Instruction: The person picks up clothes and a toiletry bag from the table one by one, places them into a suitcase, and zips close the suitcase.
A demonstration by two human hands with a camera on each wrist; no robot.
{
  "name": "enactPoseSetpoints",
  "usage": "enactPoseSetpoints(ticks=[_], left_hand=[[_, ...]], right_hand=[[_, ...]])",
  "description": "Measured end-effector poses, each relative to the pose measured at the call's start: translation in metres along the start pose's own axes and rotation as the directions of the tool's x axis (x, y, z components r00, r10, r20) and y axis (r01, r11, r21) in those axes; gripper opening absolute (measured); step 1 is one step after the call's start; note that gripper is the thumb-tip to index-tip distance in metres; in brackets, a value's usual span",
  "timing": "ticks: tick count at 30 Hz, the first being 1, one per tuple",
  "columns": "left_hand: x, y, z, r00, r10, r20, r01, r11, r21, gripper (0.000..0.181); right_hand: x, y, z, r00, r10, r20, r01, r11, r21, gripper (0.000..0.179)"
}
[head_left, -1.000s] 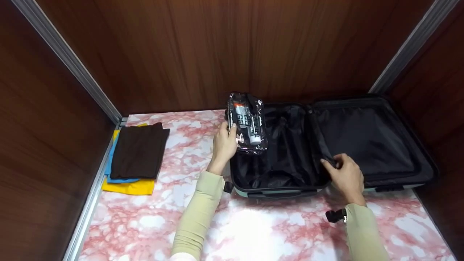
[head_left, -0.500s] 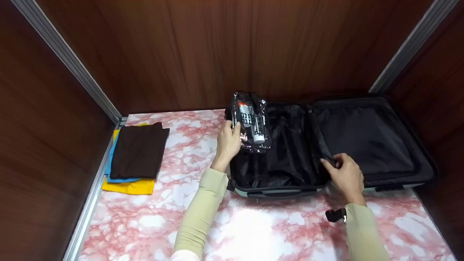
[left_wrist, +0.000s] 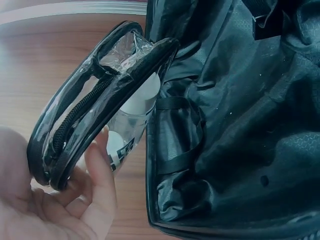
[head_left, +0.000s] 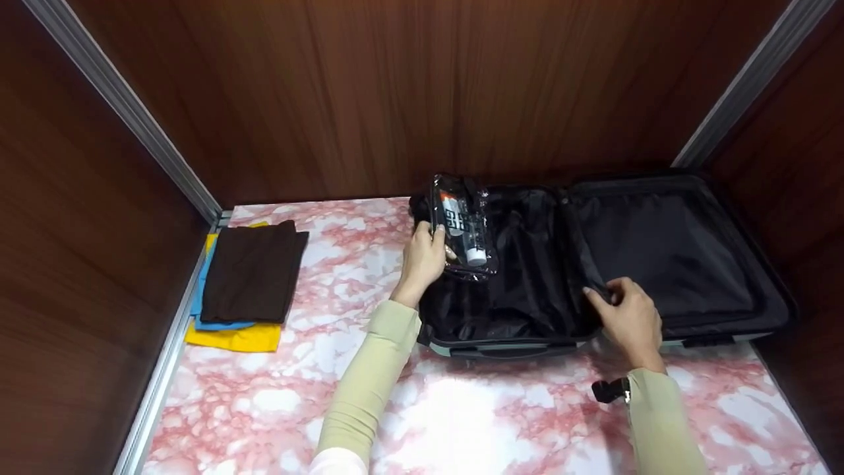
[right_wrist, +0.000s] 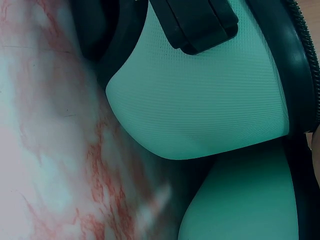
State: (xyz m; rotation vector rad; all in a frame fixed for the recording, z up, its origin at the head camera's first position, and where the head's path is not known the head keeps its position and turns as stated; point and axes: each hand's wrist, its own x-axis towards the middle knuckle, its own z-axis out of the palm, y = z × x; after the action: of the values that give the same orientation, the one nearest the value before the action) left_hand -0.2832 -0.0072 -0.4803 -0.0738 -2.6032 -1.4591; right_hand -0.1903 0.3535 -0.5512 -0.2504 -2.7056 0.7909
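A clear toiletry pouch (head_left: pixel 465 227) with black trim hangs tilted over the left half of an open suitcase (head_left: pixel 527 297). A white-capped tube and other items show through it. My left hand (head_left: pixel 423 260) grips the pouch by its left side. In the left wrist view, the pouch (left_wrist: pixel 107 100) is seen along its zipper edge, thumb and fingers of the left hand (left_wrist: pixel 65 210) around its lower end. At the suitcase's middle, my right hand (head_left: pixel 630 323) pinches the edge of the black lining flap (head_left: pixel 587 257). The right wrist view shows mostly the pale green shell (right_wrist: pixel 200 100).
A stack of folded cloths, brown (head_left: pixel 250 274) on top with blue and yellow beneath, lies at the left. The suitcase's other half (head_left: pixel 672 251) lies open on the right, against the wood-look back wall (head_left: pixel 395 99). The surface (head_left: pixel 343 264) has a pink-white marbled pattern.
My left hand has moved slightly right with the pouch, which is now farther over the suitcase's left half and a little lower. The right hand has stayed on the lining flap.
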Motion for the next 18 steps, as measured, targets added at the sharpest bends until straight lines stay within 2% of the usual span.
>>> enactPoseSetpoints(ticks=[4, 12, 18], left_hand=[[0.003, 0.0, 0.003, 1.0, -0.008, 0.016, 0.007, 0.999, 0.032, 0.026], [0.007, -0.003, 0.009, 0.995, -0.04, 0.089, 0.037, 0.999, 0.033, 0.025], [0.008, -0.006, 0.013, 0.992, -0.06, 0.11, 0.052, 0.996, 0.074, 0.025]], right_hand=[[0.0, 0.001, 0.0, 1.0, 0.0, -0.001, 0.0, 1.0, 0.001, 0.061], [0.0, 0.0, 0.0, 1.0, -0.002, 0.003, 0.002, 1.0, -0.005, 0.062], [-0.001, -0.001, 0.0, 1.0, -0.013, 0.002, 0.013, 1.0, -0.001, 0.062]])
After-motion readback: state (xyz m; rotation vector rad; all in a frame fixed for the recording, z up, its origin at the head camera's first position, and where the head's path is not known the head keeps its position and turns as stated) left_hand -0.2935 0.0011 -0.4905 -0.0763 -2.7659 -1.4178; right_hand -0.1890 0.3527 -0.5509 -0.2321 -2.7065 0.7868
